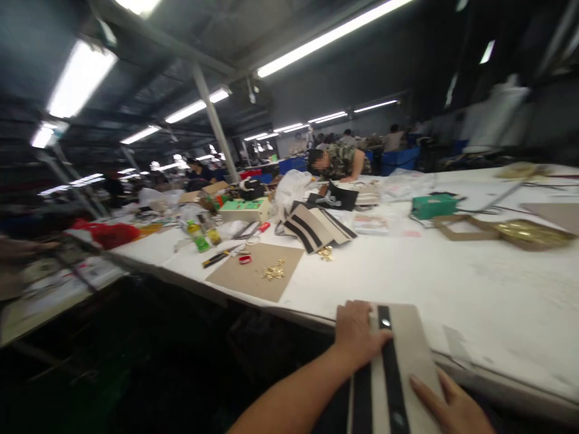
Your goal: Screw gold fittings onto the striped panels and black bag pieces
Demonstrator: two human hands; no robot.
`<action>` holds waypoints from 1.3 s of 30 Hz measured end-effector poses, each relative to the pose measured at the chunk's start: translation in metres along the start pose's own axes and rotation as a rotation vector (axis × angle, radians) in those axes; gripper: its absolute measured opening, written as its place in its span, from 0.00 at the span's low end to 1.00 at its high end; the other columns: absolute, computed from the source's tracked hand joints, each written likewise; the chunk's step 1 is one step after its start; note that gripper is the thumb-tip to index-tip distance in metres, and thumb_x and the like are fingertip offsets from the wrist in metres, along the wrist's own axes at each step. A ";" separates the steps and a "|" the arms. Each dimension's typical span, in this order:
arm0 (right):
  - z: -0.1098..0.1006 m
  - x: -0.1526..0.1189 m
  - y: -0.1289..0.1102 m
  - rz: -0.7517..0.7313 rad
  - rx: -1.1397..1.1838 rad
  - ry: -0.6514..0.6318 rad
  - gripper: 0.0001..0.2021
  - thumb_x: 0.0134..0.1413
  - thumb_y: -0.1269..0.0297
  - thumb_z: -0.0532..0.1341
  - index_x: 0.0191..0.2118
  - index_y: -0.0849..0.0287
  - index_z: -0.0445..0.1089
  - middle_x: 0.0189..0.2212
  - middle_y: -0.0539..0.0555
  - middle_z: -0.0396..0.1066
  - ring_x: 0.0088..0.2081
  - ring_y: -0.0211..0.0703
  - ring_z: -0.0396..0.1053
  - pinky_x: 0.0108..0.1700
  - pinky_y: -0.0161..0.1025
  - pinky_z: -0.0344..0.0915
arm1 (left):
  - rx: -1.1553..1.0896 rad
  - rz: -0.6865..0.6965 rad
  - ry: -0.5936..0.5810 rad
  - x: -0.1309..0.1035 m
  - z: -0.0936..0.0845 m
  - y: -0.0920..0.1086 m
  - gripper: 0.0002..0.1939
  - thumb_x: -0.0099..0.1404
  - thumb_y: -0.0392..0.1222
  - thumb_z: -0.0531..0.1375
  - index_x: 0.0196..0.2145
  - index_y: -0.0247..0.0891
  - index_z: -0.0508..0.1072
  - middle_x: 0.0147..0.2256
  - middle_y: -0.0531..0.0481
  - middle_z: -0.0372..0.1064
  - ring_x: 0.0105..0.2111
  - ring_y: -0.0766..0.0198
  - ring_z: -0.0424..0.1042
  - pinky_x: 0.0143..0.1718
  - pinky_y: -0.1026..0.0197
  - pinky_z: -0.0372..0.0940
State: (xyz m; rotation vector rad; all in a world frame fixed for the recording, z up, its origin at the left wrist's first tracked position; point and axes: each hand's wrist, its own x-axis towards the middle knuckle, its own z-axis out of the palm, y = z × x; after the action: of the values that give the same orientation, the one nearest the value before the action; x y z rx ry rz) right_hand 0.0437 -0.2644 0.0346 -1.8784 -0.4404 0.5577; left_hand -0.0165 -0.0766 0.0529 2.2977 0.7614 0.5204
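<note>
A beige panel with black stripes lies over the front edge of the white table, its near end below the edge. My left hand grips its left side, thumb on the black stripe by a shiny round spot. My right hand rests on the right side of the panel, fingers apart. Ahead, more striped pieces lie beside small gold metal parts on a brown board.
On the table are a green box, a tray of gold pieces, a yellow-handled tool, bottles and a pale green control box. A person in camouflage leans over the far side.
</note>
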 end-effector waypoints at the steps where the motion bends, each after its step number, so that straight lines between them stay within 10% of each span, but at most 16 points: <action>1: -0.003 -0.005 -0.002 -0.083 0.072 -0.008 0.20 0.54 0.43 0.66 0.45 0.51 0.82 0.39 0.57 0.81 0.44 0.65 0.81 0.43 0.51 0.80 | -0.036 -0.004 0.010 -0.002 -0.003 0.006 0.27 0.53 0.58 0.73 0.43 0.40 0.75 0.44 0.41 0.76 0.50 0.41 0.72 0.58 0.36 0.63; 7: 0.006 -0.028 -0.024 -0.669 -0.169 0.041 0.23 0.66 0.69 0.53 0.61 0.47 0.74 0.45 0.56 0.77 0.43 0.49 0.78 0.44 0.41 0.77 | -0.575 -0.021 -0.125 -0.020 -0.019 0.031 0.33 0.68 0.66 0.60 0.59 0.38 0.68 0.53 0.42 0.76 0.52 0.52 0.76 0.55 0.48 0.70; 12: 0.009 -0.051 -0.045 -0.781 -0.312 -0.081 0.22 0.57 0.77 0.58 0.55 0.54 0.75 0.43 0.57 0.77 0.42 0.50 0.77 0.41 0.41 0.76 | -0.976 -0.370 -0.168 -0.039 -0.025 0.062 0.28 0.64 0.60 0.68 0.50 0.34 0.78 0.45 0.41 0.82 0.49 0.46 0.80 0.54 0.48 0.72; 16: -0.026 -0.046 -0.067 -0.857 -0.116 0.029 0.14 0.64 0.74 0.62 0.52 0.53 0.75 0.40 0.52 0.78 0.40 0.41 0.76 0.42 0.35 0.72 | -1.178 -0.380 -0.257 -0.029 -0.020 0.071 0.24 0.66 0.54 0.68 0.53 0.34 0.80 0.46 0.39 0.83 0.49 0.46 0.81 0.57 0.48 0.71; 21: -0.063 -0.003 -0.065 -0.630 -0.193 0.314 0.07 0.65 0.65 0.66 0.47 0.52 0.78 0.37 0.50 0.78 0.36 0.42 0.75 0.39 0.38 0.69 | -1.242 -0.346 -0.297 -0.016 -0.012 0.075 0.26 0.68 0.52 0.68 0.57 0.35 0.78 0.49 0.39 0.82 0.52 0.47 0.80 0.63 0.46 0.67; 30: -0.035 0.040 -0.039 -0.186 0.013 0.141 0.10 0.58 0.54 0.70 0.34 0.55 0.77 0.30 0.50 0.76 0.31 0.44 0.72 0.35 0.40 0.66 | -1.228 -0.388 -0.301 -0.013 0.001 0.059 0.23 0.71 0.52 0.65 0.58 0.37 0.78 0.52 0.42 0.81 0.52 0.50 0.79 0.55 0.52 0.73; 39: -0.019 0.050 -0.031 -0.090 0.142 0.138 0.15 0.54 0.51 0.72 0.40 0.56 0.77 0.33 0.52 0.77 0.34 0.46 0.73 0.38 0.40 0.68 | -1.159 -0.401 -0.289 -0.008 0.006 0.043 0.25 0.71 0.55 0.65 0.57 0.37 0.79 0.49 0.42 0.82 0.47 0.52 0.80 0.51 0.54 0.74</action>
State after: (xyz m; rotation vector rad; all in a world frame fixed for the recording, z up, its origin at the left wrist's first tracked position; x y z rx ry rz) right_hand 0.0949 -0.2407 0.0609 -1.7391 -0.3823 0.3867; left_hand -0.0027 -0.1108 0.0769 1.0746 0.5278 0.2951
